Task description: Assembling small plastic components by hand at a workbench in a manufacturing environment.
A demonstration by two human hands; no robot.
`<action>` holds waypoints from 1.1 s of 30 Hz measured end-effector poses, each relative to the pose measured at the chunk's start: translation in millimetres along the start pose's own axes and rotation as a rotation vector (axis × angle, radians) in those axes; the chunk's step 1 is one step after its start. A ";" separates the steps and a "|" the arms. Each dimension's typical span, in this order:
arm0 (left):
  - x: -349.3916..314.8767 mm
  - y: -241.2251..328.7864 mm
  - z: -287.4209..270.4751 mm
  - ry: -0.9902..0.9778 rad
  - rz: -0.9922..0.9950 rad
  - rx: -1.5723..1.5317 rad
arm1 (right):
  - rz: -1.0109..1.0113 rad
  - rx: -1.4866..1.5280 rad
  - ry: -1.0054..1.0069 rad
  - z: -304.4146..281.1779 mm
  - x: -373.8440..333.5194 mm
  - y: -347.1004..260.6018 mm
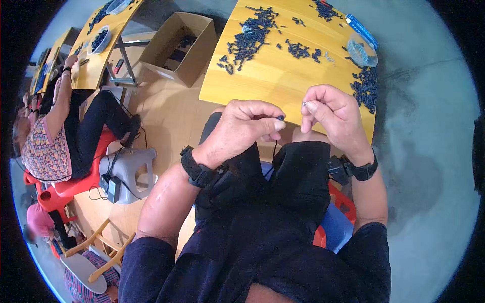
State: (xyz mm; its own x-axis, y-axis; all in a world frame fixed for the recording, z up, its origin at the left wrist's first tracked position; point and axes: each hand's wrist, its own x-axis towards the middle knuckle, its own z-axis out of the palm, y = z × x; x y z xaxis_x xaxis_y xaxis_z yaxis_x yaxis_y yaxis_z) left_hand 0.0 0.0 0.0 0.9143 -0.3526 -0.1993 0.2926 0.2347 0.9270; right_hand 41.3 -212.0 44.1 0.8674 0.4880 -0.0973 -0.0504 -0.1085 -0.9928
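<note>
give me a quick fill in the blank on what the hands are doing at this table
1. The left hand pinches a small dark piece between thumb and ____.
2. The right hand holds a tiny ____ coloured bit at its fingertips.
3. The many small dark parts lie loose on a ____ table.
4. Left of the table stands an open ____ box.

Missing words: forefinger; silver; wooden; cardboard

You've got bright, even light w/ soft shadows under the wooden table. Fisheye bends its edges hard; black vignette at the corners. Centre's sharp; the person at the left rim goes soft, smeared.
</note>
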 end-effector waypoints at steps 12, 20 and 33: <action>-2.7 -2.5 1.4 -0.048 0.059 -0.080 | -0.102 -0.220 -0.132 18.3 -6.6 -12.5; -6.0 1.2 2.3 -0.070 0.041 -0.032 | -0.155 -0.349 -0.194 20.9 -4.0 -11.3; -3.5 -3.0 2.9 -0.062 -0.010 -0.032 | -0.386 -0.834 -0.381 15.8 8.7 -28.1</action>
State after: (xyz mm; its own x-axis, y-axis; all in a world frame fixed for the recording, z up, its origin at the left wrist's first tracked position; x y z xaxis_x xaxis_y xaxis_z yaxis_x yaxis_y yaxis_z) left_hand -4.9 -2.0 -1.2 0.8925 -0.4101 -0.1875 0.3114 0.2598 0.9141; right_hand 42.4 -191.1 70.1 0.5264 0.8481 0.0611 0.6930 -0.3863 -0.6087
